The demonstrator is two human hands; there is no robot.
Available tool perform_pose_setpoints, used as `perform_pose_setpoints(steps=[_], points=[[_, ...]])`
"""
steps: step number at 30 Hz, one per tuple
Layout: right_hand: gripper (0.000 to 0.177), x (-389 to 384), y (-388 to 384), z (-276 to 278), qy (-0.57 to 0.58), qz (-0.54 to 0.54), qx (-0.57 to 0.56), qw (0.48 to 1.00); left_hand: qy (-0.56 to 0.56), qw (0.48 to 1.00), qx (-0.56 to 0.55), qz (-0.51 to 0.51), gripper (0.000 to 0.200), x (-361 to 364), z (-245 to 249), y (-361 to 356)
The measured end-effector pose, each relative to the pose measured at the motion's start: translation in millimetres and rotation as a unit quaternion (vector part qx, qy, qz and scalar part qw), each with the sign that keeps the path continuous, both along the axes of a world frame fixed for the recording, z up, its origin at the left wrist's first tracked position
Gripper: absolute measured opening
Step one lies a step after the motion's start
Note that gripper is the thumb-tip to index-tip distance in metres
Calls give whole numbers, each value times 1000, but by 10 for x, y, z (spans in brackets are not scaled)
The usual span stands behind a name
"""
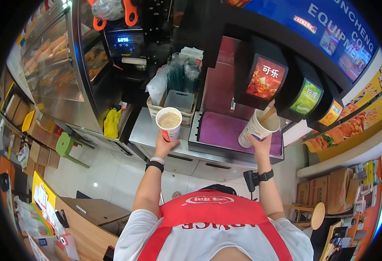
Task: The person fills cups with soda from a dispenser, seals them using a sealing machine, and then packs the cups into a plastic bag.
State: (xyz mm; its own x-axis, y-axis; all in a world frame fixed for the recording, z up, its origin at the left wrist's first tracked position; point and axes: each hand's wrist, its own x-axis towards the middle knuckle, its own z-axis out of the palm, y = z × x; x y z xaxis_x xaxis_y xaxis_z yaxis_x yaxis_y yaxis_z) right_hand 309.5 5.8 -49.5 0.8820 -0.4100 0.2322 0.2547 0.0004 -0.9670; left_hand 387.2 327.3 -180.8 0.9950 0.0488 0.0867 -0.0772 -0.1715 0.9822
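Note:
My left hand [166, 145] is wrapped round a paper cup [169, 132] with a pale, foamy top, held at the front of the steel counter [144, 134]. At the drink dispenser [260, 78], my right hand [261, 142] grips a second paper cup [246, 135] with dark print, slightly tilted. A brownish stream runs from beneath the red-labelled dispenser head into this cup. Below it lies the purple drip tray mat [219, 127].
Behind the left cup stands a bin [180, 101] with wrapped dark-green straws. A glass food warmer [47, 65] is at the left, with a yellow cloth [111, 123] at its side. A green stool [68, 148] stands on the floor.

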Motion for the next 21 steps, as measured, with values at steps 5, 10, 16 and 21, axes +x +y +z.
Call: perform_pose_setpoints(steps=[5,10,16,21], points=[[70,0,-18,-66,-4,5,1,1000,-18,1000,-13,-6,59,-9,-17,-10],[73,5,-32,-112,-3,-4,-23,1000,4,1000,-11,-4,64,12,-52,-3],[76,-9,-37,-235,-11,2,-16,1000,-5,1000,-14,-1,64,54,-148,17],[74,-11,-36,-355,-18,5,-20,1000,-8,1000,9,-7,58,39,-106,15]])
